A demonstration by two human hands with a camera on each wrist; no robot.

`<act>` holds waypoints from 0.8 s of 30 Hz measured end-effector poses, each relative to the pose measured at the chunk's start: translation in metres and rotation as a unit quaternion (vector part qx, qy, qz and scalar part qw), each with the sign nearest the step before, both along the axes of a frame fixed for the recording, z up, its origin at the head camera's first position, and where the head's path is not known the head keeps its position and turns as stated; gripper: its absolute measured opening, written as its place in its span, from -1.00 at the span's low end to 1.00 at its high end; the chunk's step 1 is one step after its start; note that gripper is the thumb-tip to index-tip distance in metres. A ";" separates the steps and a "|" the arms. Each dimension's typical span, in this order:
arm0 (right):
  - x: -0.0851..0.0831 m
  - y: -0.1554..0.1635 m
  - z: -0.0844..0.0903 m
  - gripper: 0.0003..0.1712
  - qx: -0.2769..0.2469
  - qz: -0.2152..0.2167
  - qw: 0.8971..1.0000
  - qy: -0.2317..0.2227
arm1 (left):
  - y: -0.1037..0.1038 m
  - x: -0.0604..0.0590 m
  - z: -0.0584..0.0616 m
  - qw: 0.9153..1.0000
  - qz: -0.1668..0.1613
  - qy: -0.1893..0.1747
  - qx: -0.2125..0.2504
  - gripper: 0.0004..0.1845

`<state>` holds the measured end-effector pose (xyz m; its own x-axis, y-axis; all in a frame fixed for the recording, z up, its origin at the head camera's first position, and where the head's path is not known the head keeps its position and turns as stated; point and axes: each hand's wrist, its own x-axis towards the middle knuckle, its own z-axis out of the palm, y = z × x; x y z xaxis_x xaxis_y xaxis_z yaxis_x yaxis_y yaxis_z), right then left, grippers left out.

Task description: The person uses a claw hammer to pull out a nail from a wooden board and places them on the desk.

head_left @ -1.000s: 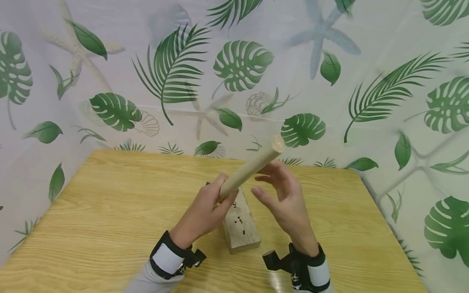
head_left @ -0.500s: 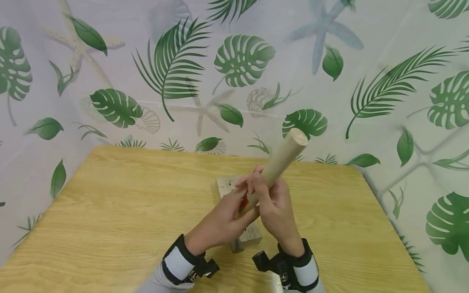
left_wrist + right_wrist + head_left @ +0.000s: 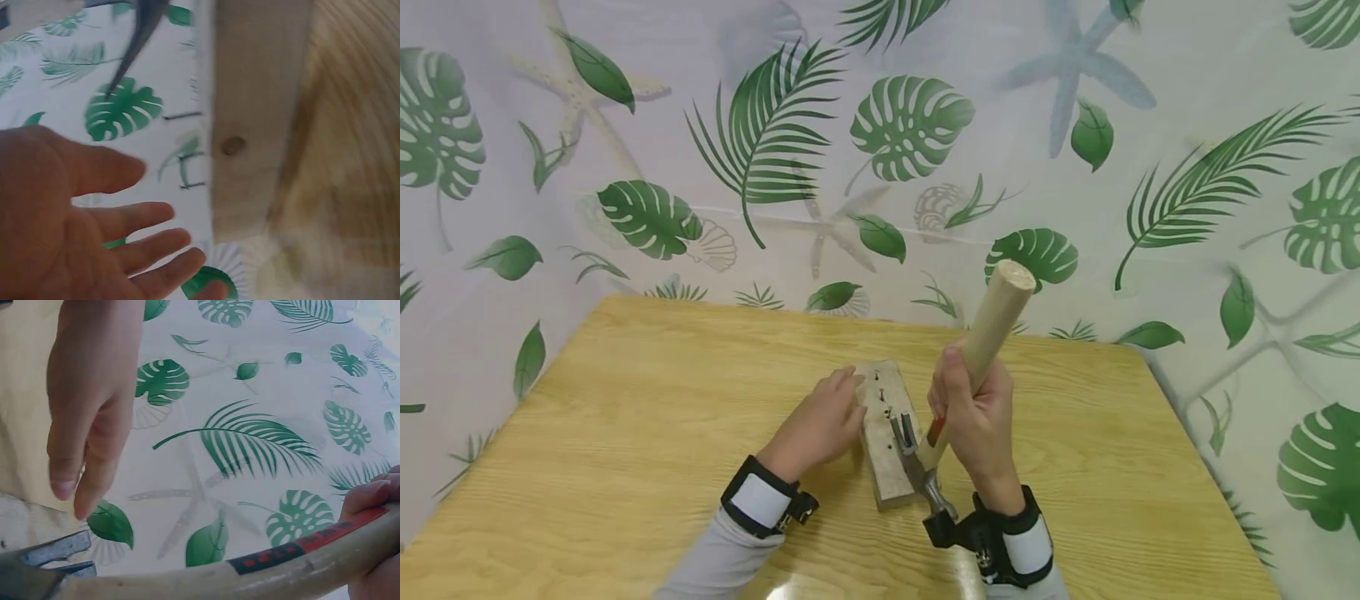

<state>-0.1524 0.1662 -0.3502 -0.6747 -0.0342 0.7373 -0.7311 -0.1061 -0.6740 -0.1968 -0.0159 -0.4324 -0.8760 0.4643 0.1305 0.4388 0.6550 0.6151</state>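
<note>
My right hand (image 3: 976,408) grips a claw hammer (image 3: 997,321) by its pale wooden handle, the butt end pointing up and away. The steel head (image 3: 917,471) hangs low over the right side of a wooden block (image 3: 891,479), claw toward the far side. A red and black label (image 3: 300,550) shows on the handle in the right wrist view. Several nails (image 3: 183,116) stick up from the block's top face, along with dark holes. Beside the block's left edge is my left hand (image 3: 816,425), fingers loosely extended and holding nothing; in the left wrist view they reach toward the nails.
The block lies on a wood-grain table (image 3: 662,433), near its middle. Behind and to both sides hangs a white cloth (image 3: 820,167) printed with green leaves and starfish. Each wrist wears a black strap with a small camera.
The hammer has passed from my left hand to my right, and its head has swung into view over the block. My left hand has let go and moved left to the block's edge.
</note>
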 end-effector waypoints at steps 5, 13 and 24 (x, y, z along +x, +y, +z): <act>-0.007 -0.004 -0.008 -0.72 0.007 -0.012 1.000 -0.005 | -0.004 -0.006 -0.010 0.998 -0.015 -0.027 -0.059 -0.48; -0.032 -0.015 -0.014 -0.74 0.050 -0.122 0.986 -0.103 | -0.010 -0.006 -0.009 0.998 -0.031 -0.028 -0.057 -0.51; -0.079 -0.040 -0.004 -0.65 0.121 -0.171 0.962 -0.176 | -0.017 -0.012 -0.014 0.998 -0.047 -0.018 -0.039 -0.55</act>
<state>-0.2318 0.1266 -0.3537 -0.8837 0.0923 0.4590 -0.4168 0.2914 -0.8610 -0.2088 -0.0330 -0.4467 -0.8315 0.5524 0.0592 0.4788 0.6584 0.5807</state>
